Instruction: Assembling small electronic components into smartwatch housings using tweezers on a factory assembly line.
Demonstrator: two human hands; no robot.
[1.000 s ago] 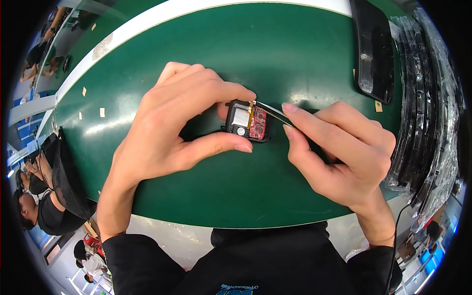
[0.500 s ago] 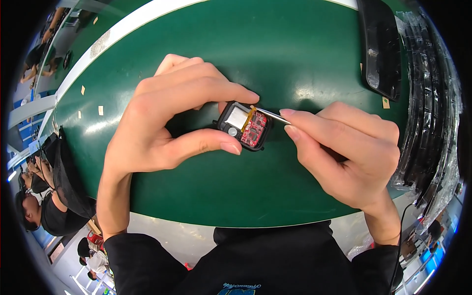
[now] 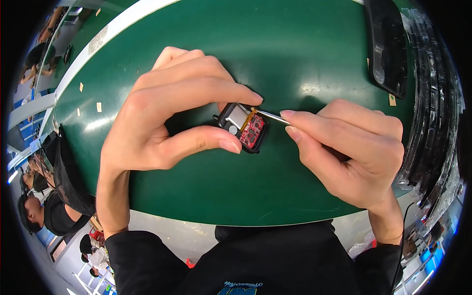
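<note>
Between the thumb and fingers of my left hand point(image 3: 167, 108) is a small black device casing point(image 3: 259, 142), its inside facing up. In it lie a silver battery point(image 3: 238, 116), a red circuit board point(image 3: 251, 132), a small round silver part point(image 3: 232, 130) and a strip of amber tape point(image 3: 248, 119). My right hand point(image 3: 351, 152) pinches a thin metal tool point(image 3: 272, 116), perhaps tweezers. The tool's tip meets the casing's upper right corner, at the top of the amber tape, close to my left index fingertip.
The work surface is a green tabletop point(image 3: 275, 54). A glossy black tray point(image 3: 386, 49) stands at the far right, beside a stack of black strips in clear plastic point(image 3: 427, 108). Small paper scraps point(image 3: 99, 107) dot the left side. A black mesh bag point(image 3: 66, 172) hangs at the left edge, with people beyond.
The casing has tilted slightly in my left fingers. My right hand has shifted a little to the right, with the tool tip still at the casing's corner.
</note>
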